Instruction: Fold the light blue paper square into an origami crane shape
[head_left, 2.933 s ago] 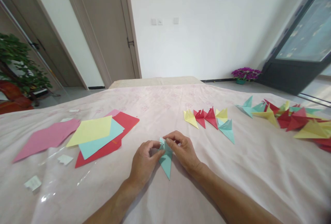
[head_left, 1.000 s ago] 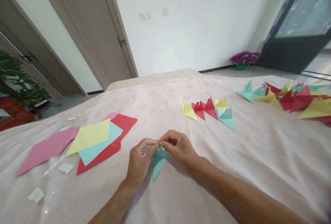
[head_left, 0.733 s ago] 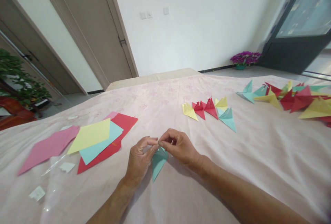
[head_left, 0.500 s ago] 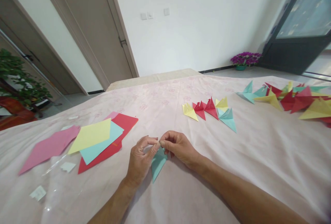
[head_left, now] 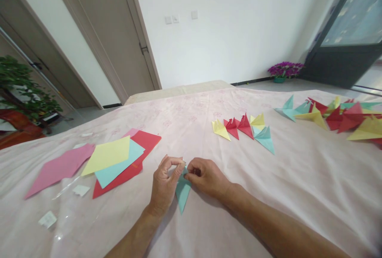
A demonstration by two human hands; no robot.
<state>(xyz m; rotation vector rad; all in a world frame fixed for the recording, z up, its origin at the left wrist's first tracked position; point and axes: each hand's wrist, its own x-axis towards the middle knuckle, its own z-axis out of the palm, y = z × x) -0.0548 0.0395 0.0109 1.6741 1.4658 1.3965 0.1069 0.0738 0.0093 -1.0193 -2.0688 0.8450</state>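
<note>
A folded light-blue paper crane (head_left: 182, 194) is between my two hands, its long pointed part hanging toward me. The thumb and forefinger of my left hand (head_left: 165, 180) pinch its upper tip. My right hand (head_left: 207, 176) is closed at the crane's right side, thumb and forefinger pressed together on its edge; the fingertips partly cover the paper. Just beyond my right hand stands a row of small folded cranes: a yellow crane (head_left: 221, 129), two red ones including the red crane (head_left: 245, 127), another yellow one, and a light-blue crane (head_left: 265, 138).
On the left lie square paper sheets: a pink sheet (head_left: 59, 168), a yellow sheet (head_left: 107, 154), a blue sheet (head_left: 119, 168) and a red sheet (head_left: 151, 140). White scraps (head_left: 47, 219) lie near clear plastic. More folded cranes (head_left: 334, 119) are heaped at right on the pale pink tablecloth (head_left: 238, 218).
My right hand has shifted slightly down and away from the left fingertips, along the crane's right edge. The crane's lower point has swung a little to the right. The view has shifted slightly.
</note>
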